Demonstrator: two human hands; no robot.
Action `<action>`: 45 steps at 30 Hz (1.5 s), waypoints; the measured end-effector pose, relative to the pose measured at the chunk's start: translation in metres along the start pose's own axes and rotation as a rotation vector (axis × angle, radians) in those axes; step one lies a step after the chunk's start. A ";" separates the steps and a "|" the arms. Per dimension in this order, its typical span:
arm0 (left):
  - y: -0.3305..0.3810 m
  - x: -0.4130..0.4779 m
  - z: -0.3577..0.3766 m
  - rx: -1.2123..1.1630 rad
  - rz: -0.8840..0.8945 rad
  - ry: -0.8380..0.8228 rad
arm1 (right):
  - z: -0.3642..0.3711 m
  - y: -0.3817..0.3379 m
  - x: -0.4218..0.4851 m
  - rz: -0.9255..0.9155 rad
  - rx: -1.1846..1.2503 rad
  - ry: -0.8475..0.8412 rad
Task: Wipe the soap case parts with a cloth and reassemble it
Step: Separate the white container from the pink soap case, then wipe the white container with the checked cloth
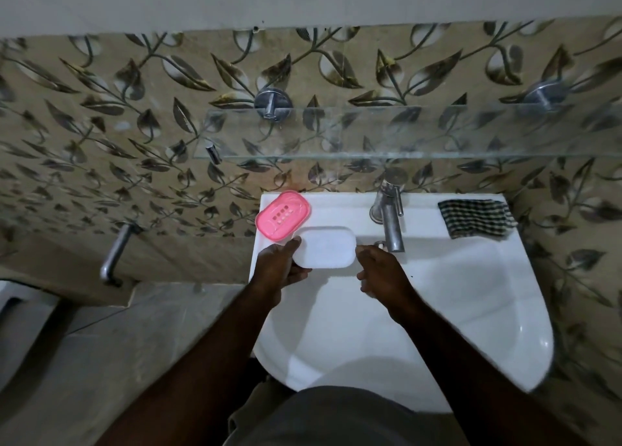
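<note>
Take the tap (390, 216) as your marker. Your left hand (279, 267) is well to the left of it, over the near-left rim of the sink (505, 311), and it is closed around the left end of the white case part (324, 247), thumb on top and fingers under. That part is lifted just off the ledge, probably so both faces can be reached with a cloth.

Your right hand (380, 270) sits just below and left of the tap, close to the right end of the white part but not clearly touching it. Its fingers are curled inward; whether they hold anything cannot be told from here.

The pink tray (282, 215), the slotted inner part, lies flat on the back ledge, far left of the tap, its near edge just beside the white part. Set there, it stays out of the basin while you deal with the other piece.

The checked cloth (476, 218) lies folded on the ledge to the right of the tap, untouched. Wiping looks not yet begun, so your right hand would need to cross past the tap to fetch it.
</note>
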State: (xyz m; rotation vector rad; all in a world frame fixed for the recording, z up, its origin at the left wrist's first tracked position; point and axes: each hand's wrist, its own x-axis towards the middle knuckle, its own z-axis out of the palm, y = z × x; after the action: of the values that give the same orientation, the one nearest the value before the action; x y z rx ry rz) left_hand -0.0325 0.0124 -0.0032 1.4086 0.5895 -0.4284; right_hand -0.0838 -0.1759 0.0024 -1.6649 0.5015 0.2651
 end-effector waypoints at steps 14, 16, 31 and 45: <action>-0.013 -0.011 -0.003 0.217 0.123 -0.260 | -0.022 0.023 0.006 0.254 0.329 -0.006; -0.012 -0.012 0.000 0.258 0.096 -0.245 | -0.023 0.025 0.010 0.247 0.389 0.014; 0.002 -0.006 0.013 0.339 -0.113 -0.144 | -0.018 0.036 0.024 0.227 0.409 -0.074; 0.000 0.001 0.024 0.402 -0.059 -0.276 | -0.025 0.065 0.036 0.304 0.484 -0.083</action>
State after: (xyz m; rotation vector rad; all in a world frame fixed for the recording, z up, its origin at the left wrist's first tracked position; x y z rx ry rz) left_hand -0.0285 -0.0115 -0.0026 1.6772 0.3295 -0.8081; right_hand -0.0852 -0.2123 -0.0670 -1.1016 0.6958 0.3983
